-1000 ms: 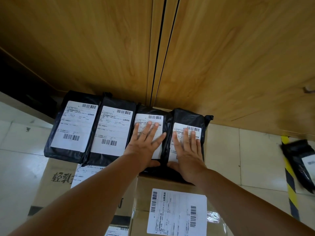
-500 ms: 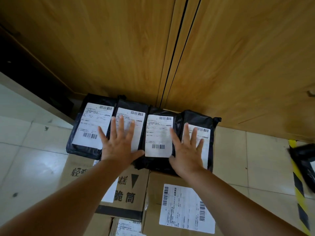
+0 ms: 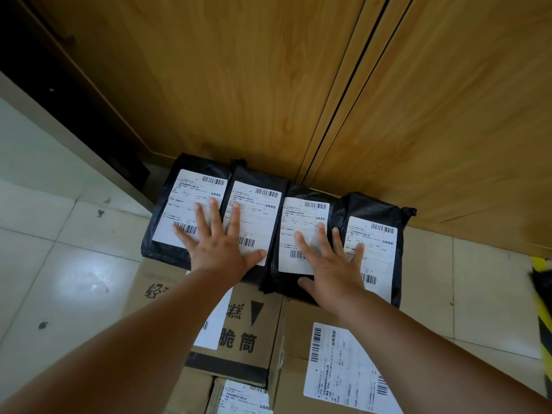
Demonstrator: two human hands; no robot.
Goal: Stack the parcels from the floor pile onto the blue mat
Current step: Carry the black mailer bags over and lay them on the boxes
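Several black plastic parcels with white labels lie side by side in a row against the wooden wall, on top of cardboard boxes [image 3: 239, 333]. My left hand [image 3: 218, 249] presses flat, fingers spread, across the leftmost parcel [image 3: 185, 201] and the second parcel [image 3: 260, 204]. My right hand [image 3: 331, 264] presses flat over the third parcel [image 3: 304, 222] and the rightmost parcel [image 3: 376, 243]. Neither hand grips anything. The blue mat is not visible.
A wooden wall [image 3: 268, 85] with a vertical gap rises right behind the row. White floor tiles [image 3: 59, 264] lie to the left and right. A yellow-black striped strip [image 3: 543, 318] and the edge of another black parcel [image 3: 542, 282] show at the right edge.
My left hand slid leftward along the row, from the third parcel to the first two. My right hand shifted slightly left, now spanning the third and fourth parcels.
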